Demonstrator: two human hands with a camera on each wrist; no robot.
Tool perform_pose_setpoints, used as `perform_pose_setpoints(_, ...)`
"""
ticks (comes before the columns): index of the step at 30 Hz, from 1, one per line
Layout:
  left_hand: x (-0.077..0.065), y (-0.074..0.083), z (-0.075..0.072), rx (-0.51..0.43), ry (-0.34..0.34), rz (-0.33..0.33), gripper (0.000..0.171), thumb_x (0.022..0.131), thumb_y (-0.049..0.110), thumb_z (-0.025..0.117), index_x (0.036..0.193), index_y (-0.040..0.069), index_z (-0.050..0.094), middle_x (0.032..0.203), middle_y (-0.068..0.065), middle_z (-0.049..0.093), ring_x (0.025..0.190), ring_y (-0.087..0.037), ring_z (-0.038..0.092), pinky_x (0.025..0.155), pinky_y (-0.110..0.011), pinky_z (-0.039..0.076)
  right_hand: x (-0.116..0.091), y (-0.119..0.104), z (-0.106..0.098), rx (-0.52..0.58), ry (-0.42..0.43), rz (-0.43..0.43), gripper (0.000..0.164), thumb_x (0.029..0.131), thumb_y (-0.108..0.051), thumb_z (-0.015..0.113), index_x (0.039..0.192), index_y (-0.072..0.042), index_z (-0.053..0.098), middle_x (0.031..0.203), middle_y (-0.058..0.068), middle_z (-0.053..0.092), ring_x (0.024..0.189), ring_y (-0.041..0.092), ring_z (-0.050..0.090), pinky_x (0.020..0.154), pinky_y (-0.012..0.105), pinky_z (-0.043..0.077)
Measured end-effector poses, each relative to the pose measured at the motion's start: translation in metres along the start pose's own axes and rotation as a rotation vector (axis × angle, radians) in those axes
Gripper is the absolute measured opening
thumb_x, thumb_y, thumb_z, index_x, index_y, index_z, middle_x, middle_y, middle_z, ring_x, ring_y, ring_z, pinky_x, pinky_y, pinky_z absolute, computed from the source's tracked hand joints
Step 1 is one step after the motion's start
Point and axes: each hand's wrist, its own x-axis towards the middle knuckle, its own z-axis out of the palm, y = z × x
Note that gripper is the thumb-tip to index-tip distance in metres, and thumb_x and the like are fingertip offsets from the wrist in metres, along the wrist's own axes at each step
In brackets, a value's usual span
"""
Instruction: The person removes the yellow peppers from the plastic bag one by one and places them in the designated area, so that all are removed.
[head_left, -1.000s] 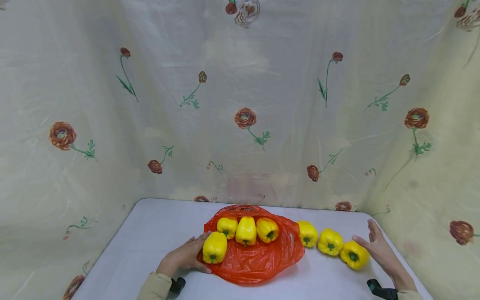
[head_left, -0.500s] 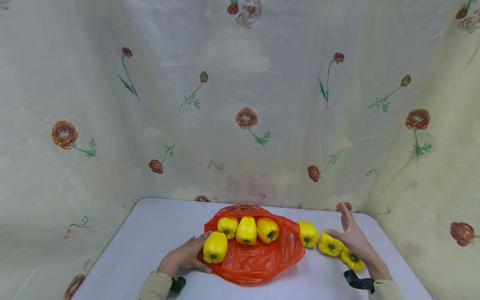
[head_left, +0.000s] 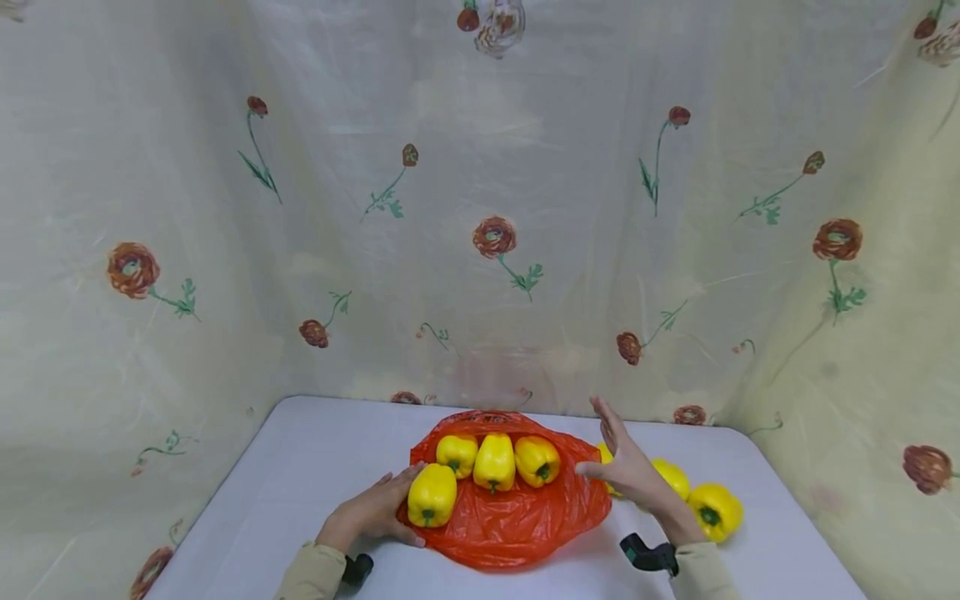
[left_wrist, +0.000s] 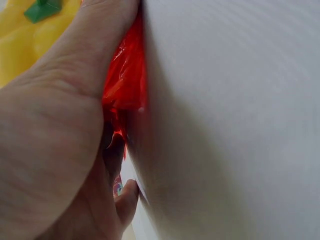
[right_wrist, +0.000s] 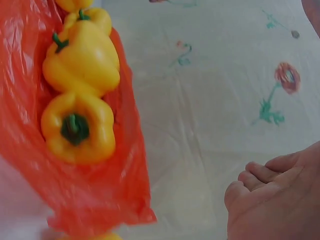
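A red plastic bag (head_left: 517, 533) lies on the table with its mouth spread. Several yellow bell peppers are in its mouth, among them a middle one (head_left: 493, 462) and one at the left edge (head_left: 432, 496). My left hand (head_left: 371, 510) holds the bag's left edge beside that pepper, thumb in front and fingers behind. In the left wrist view, red film (left_wrist: 125, 70) shows between thumb and fingers. My right hand (head_left: 633, 475) is over the bag's right side, fingers extended and holding nothing. Its palm (right_wrist: 275, 200) faces the bag in the right wrist view.
Right of the bag are more yellow peppers: a rightmost one (head_left: 716, 510), another (head_left: 671, 477) partly behind my right forearm, and one mostly hidden by the hand. The white table (head_left: 315, 450) backs onto a flower-printed curtain (head_left: 555, 333).
My right hand has moved left, from beside the rightmost loose pepper to the bag's right edge, with nothing in it. The left hand and the bag have stayed put.
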Motion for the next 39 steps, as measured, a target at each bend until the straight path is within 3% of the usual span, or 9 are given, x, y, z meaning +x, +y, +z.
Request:
perform_pose_setpoints(5, 0.000, -0.001, -0.001, 0.004, -0.001, 0.001, 0.109, 0.071, 0.051, 0.079, 0.155, 0.013, 0.020, 0.160, -0.009, 0.024, 0.146, -0.029, 0.026, 0.120, -0.057, 0.013, 0.007, -0.003, 0.020, 0.048, -0.041, 0.000, 0.109, 0.078, -0.036, 0.079, 0.155, -0.016, 0.004, 0.163, 0.014, 0.007, 0.148, 0.044, 0.006, 0.114, 0.062, 0.021)
perform_pose_setpoints(10, -0.001, -0.002, -0.002, 0.016, 0.001, 0.005, 0.110, 0.071, 0.052, 0.078, 0.155, 0.013, 0.019, 0.160, -0.009, 0.023, 0.146, -0.029, 0.026, 0.120, -0.057, 0.013, 0.011, -0.010, 0.040, 0.116, -0.074, 0.052, 0.102, 0.076, -0.035, 0.082, 0.152, -0.019, 0.015, 0.160, 0.011, 0.018, 0.147, 0.039, 0.016, 0.114, 0.060, 0.027)
perform_pose_setpoints(20, 0.002, -0.003, 0.001, 0.015, 0.004, 0.011, 0.108, 0.071, 0.050, 0.079, 0.155, 0.014, 0.021, 0.160, -0.008, 0.024, 0.146, -0.029, 0.026, 0.120, -0.057, 0.013, 0.019, -0.014, 0.072, 0.244, -0.142, 0.076, 0.086, 0.078, -0.028, 0.082, 0.145, -0.013, 0.029, 0.150, 0.014, 0.032, 0.144, 0.037, 0.025, 0.115, 0.056, 0.028)
perform_pose_setpoints(30, 0.002, -0.005, 0.004, 0.015, 0.000, 0.008, 0.109, 0.070, 0.051, 0.080, 0.155, 0.014, 0.021, 0.161, -0.008, 0.024, 0.146, -0.029, 0.026, 0.120, -0.057, 0.013, 0.022, -0.015, 0.099, 0.277, -0.170, 0.089, 0.074, 0.080, -0.032, 0.079, 0.136, -0.008, 0.038, 0.137, 0.018, 0.043, 0.131, 0.036, 0.041, 0.113, 0.056, 0.033)
perform_pose_setpoints(39, 0.002, -0.004, 0.003, 0.018, 0.002, 0.005, 0.109, 0.070, 0.050, 0.080, 0.155, 0.014, 0.021, 0.160, -0.008, 0.024, 0.145, -0.029, 0.027, 0.120, -0.057, 0.013, 0.025, -0.010, 0.119, 0.272, -0.255, 0.045, 0.064, 0.086, -0.023, 0.073, 0.136, -0.006, 0.037, 0.140, 0.019, 0.041, 0.136, 0.039, 0.039, 0.113, 0.053, 0.034)
